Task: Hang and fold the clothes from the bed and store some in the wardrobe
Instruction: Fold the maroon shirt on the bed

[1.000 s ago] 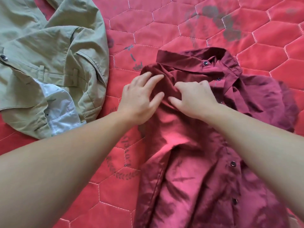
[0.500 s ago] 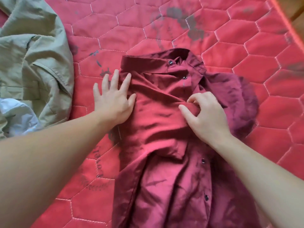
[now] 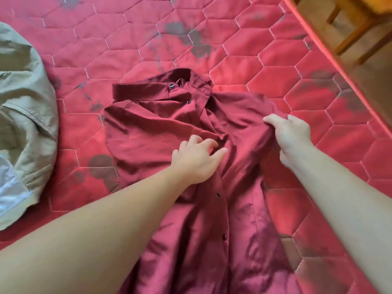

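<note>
Creased maroon shirt (image 3: 161, 132) on quilted hexagon bedspread (image 3: 244, 60), right hand (image 3: 290, 134) grip bunching cloth, left hand (image 3: 197, 160) curled, pinching fabric

Both your bare forearms reach forward; your left hand (image 3: 198, 159) lies palm down with fingers curled and thumb out, your right hand (image 3: 291, 134) is raised slightly, fingers and thumb pinched together
</note>
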A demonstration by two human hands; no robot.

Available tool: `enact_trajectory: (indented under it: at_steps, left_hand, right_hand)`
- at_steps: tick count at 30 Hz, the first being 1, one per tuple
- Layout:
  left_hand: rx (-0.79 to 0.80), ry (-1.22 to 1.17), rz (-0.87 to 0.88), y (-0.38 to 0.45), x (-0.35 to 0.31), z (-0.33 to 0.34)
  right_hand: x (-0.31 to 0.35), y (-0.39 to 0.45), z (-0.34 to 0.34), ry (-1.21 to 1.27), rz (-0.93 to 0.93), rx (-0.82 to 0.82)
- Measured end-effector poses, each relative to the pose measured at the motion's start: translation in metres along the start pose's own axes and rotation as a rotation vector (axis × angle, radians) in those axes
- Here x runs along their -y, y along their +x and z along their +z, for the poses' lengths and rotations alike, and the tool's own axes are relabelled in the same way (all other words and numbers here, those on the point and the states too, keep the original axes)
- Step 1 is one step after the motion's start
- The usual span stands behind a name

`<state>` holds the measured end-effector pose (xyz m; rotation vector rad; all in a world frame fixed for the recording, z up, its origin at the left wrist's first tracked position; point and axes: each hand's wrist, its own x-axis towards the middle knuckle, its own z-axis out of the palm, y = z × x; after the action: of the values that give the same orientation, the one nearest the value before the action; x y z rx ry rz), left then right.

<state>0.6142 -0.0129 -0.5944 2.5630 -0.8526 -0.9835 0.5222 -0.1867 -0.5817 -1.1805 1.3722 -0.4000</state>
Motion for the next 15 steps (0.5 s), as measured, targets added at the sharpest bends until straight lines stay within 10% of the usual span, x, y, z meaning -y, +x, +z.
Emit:
enact_trajectory:
  at_steps: [6,10,13,15]
  left_hand:
    - [0.168,-0.101,0.015,0.005,-0.006,-0.022]
    - [0.085,-0.992,-0.035,0.000,-0.013,-0.046]
    - [0.279,-1.391,-0.140,0.001,-0.010,-0.056]
    - [0.141,-1.268,-0.232,0.000,-0.007,-0.053]
  right_hand:
    - [0.029,-0.008,-0.026,-0.350,-0.512,-0.105]
    - [0.045,-0.062,0.001,-0.596,-0.989,0.247]
    - [0.032,-0.095,0.019,-0.638,-0.687,0.896]
    - [0.022,-0.091,0.017,-0.396,-0.514,0.771]
